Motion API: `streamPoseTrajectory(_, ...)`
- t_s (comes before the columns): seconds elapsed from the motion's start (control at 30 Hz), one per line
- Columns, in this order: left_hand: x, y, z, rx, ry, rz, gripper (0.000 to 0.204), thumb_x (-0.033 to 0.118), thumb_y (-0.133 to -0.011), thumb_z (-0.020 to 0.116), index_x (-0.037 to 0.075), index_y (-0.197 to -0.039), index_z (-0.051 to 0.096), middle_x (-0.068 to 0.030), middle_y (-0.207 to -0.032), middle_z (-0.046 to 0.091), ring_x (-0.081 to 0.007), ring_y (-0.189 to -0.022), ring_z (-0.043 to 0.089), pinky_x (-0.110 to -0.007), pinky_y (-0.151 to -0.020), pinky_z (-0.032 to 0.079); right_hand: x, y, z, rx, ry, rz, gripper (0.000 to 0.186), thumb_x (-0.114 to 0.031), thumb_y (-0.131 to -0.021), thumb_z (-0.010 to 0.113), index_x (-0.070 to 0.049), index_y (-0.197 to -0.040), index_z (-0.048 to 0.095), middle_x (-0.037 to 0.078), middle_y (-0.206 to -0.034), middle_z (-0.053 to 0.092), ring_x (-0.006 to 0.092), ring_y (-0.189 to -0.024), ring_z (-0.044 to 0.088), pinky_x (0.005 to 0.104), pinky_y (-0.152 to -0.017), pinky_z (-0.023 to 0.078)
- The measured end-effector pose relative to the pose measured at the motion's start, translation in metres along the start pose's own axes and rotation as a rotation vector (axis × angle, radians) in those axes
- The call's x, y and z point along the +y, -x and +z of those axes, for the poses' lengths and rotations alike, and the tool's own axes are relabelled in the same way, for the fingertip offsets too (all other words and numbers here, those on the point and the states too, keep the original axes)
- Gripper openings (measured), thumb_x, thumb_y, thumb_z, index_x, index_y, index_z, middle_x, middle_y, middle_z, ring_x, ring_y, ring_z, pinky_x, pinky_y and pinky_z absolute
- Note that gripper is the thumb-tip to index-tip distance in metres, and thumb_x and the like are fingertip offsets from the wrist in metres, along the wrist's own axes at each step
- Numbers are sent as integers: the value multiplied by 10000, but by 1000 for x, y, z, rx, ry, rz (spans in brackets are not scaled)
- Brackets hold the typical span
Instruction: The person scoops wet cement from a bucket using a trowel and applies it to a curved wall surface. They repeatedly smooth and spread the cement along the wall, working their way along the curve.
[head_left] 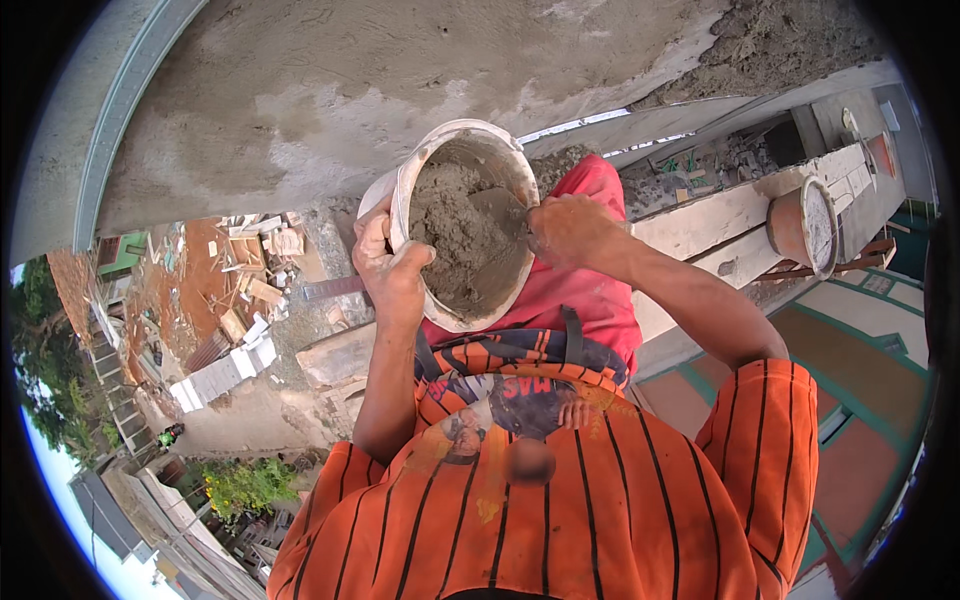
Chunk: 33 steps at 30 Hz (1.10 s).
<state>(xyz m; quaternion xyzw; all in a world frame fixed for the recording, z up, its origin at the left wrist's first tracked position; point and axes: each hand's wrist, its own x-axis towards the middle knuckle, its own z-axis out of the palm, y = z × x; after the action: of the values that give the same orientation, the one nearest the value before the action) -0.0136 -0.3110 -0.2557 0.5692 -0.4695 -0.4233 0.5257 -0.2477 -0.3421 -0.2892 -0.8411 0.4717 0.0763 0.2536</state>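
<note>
A pale bucket (402,215) of wet grey mortar (455,215) is tilted in front of my body, its mouth facing me. My left hand (392,262) is closed on the bucket's left rim, thumb over the edge. At the right rim my right hand (575,232) is closed around the handle of a trowel, the handle mostly hidden by the fingers. The mortar-coated trowel blade (503,218) reaches into the bucket and lies against the mortar.
Ahead stands a partly plastered wall (300,110), with rough fresh mortar (775,45) at upper right. Wooden planks (690,220) run to the right, carrying a second bucket (790,225). Far below at left lies ground with rubble and boards (250,275). A metal strip (110,110) edges the wall.
</note>
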Motion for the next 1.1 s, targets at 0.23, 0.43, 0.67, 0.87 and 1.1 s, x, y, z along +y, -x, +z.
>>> streamPoseTrajectory(0.23,1,-10,-17,6,154,20,543,-29,-598,508,-67,-1135,573,-91,-1046,626,-154,-944,595,-283,-886,453,-54,6,14,-152,-512,-71,322,-284,-853,568,34,-827,609,237,-741,621,390,-737,640,461,-712,511)
streamPoseTrajectory(0.43,-11,-19,-45,112,349,-112,370,-28,-644,509,-3,-1004,586,-40,-877,625,-94,-718,568,-223,-682,467,-49,11,21,-28,-577,67,337,-302,-848,580,33,-824,604,235,-682,596,402,-669,611,469,-651,482)
streamPoseTrajectory(0.67,-20,-25,-60,177,352,-127,348,-67,-677,477,20,-997,582,-34,-863,617,-88,-701,569,-221,-666,472,-53,14,16,31,-580,168,342,-316,-827,588,18,-884,634,254,-757,627,431,-785,622,494,-728,489)
streamPoseTrajectory(0.87,-17,-31,-66,134,317,-128,394,-63,-632,485,12,-1005,587,-31,-885,624,-107,-756,574,-237,-732,461,-48,-2,16,54,-474,132,328,-316,-828,608,12,-843,613,236,-768,633,416,-776,625,490,-712,485)
streamPoseTrajectory(1.1,-33,-29,-77,119,387,-157,395,-59,-650,482,1,-1028,579,-77,-930,637,-149,-772,607,-273,-757,497,-44,14,6,76,-614,70,326,-307,-820,640,16,-841,604,219,-734,619,414,-752,619,474,-678,479)
